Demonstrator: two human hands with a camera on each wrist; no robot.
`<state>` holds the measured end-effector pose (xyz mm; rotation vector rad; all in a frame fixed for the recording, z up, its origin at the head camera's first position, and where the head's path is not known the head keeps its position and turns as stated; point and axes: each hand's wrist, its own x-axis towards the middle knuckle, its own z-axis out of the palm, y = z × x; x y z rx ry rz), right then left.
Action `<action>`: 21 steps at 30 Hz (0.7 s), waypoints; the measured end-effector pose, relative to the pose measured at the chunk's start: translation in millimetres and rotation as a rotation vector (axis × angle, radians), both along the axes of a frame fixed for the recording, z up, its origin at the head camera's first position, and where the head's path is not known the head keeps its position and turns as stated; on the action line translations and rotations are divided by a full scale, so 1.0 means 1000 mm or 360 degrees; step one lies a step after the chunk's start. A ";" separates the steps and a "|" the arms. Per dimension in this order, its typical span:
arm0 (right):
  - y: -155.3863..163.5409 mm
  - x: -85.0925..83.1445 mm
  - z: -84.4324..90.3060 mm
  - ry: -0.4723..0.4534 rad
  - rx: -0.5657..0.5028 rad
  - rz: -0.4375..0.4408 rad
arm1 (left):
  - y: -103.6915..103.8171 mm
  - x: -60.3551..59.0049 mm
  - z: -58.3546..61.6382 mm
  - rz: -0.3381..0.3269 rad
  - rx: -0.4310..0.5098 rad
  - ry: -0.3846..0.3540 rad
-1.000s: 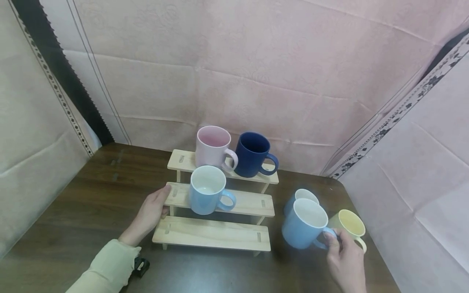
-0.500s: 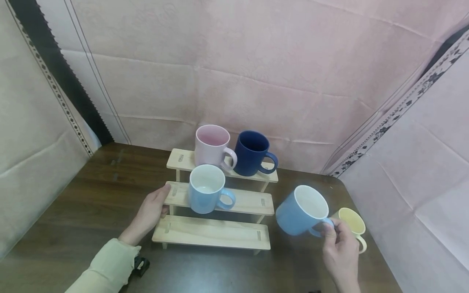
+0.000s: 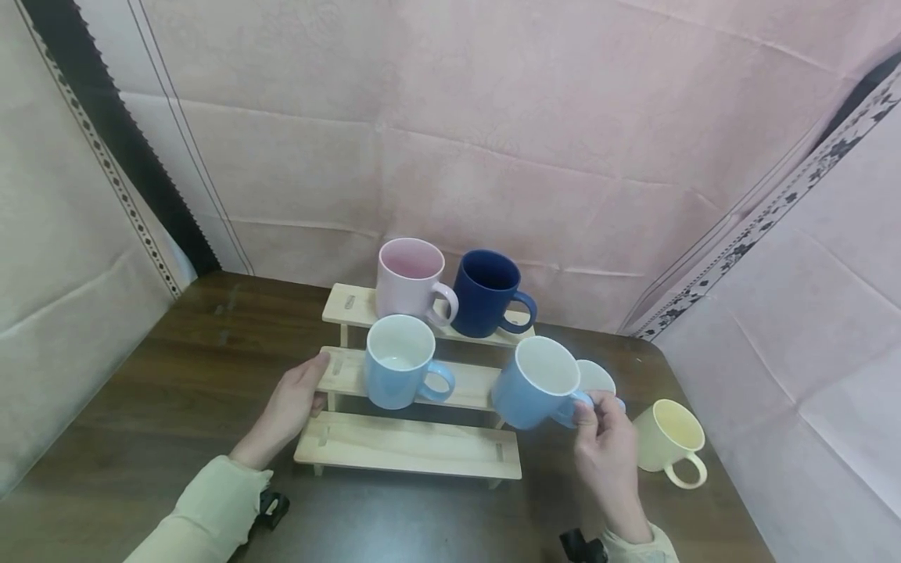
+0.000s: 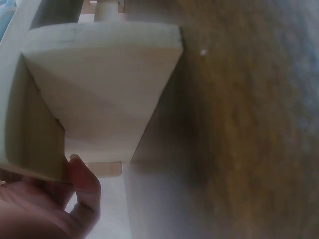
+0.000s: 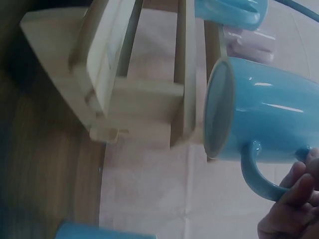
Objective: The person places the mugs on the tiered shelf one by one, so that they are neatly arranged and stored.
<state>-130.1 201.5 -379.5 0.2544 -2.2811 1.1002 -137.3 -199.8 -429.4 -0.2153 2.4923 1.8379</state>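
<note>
A three-tier wooden display stand [image 3: 415, 450] stands on the table. My left hand [image 3: 285, 403] grips the left end of its middle tier; in the left wrist view, the fingers [image 4: 87, 186] curl round the board's end. My right hand [image 3: 608, 453] pinches the handle of a light blue mug [image 3: 528, 391]. This mug is held slightly tilted at the right end of the middle tier. In the right wrist view, the mug's base [image 5: 219, 109] appears raised and apart from the boards. Another light blue mug [image 3: 393, 383] sits on the middle tier's left half.
On the top tier are a pink mug [image 3: 401, 293] and a dark blue mug [image 3: 482, 301]. Behind my right hand, a third light blue mug [image 3: 594, 377] is partly hidden. A yellow mug [image 3: 665, 446] stands at the right. Cloth [image 3: 493, 141] hangs behind the table.
The held light blue mug has moved left and up, from beside the yellow mug to the stand's middle tier. My left hand has stayed on the stand.
</note>
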 end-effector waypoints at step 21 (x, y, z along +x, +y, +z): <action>-0.039 -0.021 -0.007 -0.0127 -0.0141 0.0237 | 0.003 0.001 0.001 0.0046 0.0066 0.0017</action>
